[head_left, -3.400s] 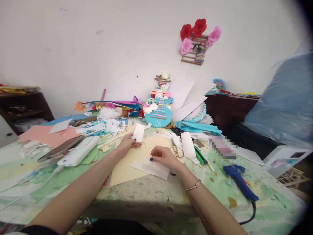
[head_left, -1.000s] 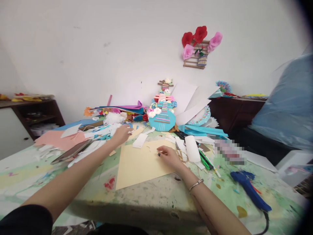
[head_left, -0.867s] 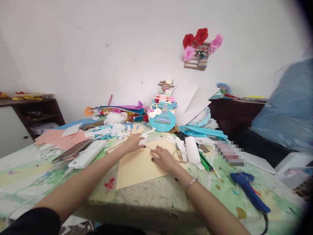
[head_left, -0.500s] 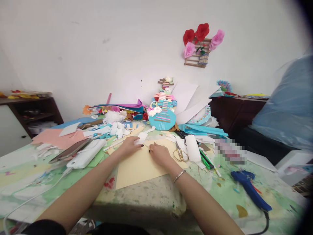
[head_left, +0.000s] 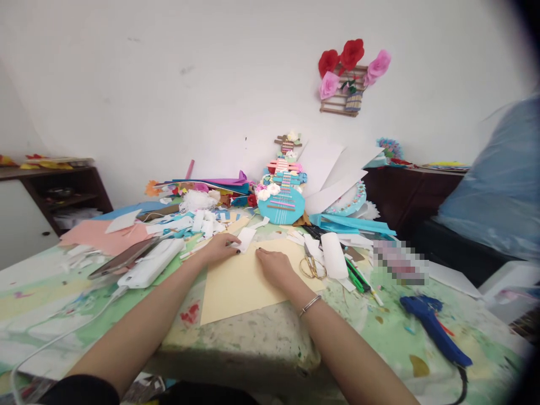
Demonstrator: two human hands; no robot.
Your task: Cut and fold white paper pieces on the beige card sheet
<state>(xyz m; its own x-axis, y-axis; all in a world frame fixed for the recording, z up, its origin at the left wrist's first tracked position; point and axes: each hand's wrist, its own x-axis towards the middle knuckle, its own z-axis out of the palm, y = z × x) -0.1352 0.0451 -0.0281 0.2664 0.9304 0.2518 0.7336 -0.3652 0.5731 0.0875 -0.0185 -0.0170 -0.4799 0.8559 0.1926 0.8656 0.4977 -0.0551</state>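
Observation:
A cream sheet of paper [head_left: 236,284] lies on the paint-stained table [head_left: 261,337] in front of me. My left hand [head_left: 220,248] rests at the sheet's far left corner, its fingertips closed on a small white paper strip [head_left: 244,238]. My right hand [head_left: 274,266] lies palm down on the cream sheet, fingers stretched toward the strip, holding nothing. A bracelet is on my right wrist.
Gold scissors [head_left: 311,265], a white paper roll [head_left: 333,254] and green pens [head_left: 356,277] lie right of my hands. A blue glue gun [head_left: 434,329] sits near the right edge. A white power bank [head_left: 151,263], a phone, pink paper and scraps fill the left; a blue paper guitar [head_left: 282,197] stands behind.
The white sheet under my right hand is gone. My left hand reached out to the scrap pile, came back and took hold of the white strip; my right hand slid left onto the cream sheet.

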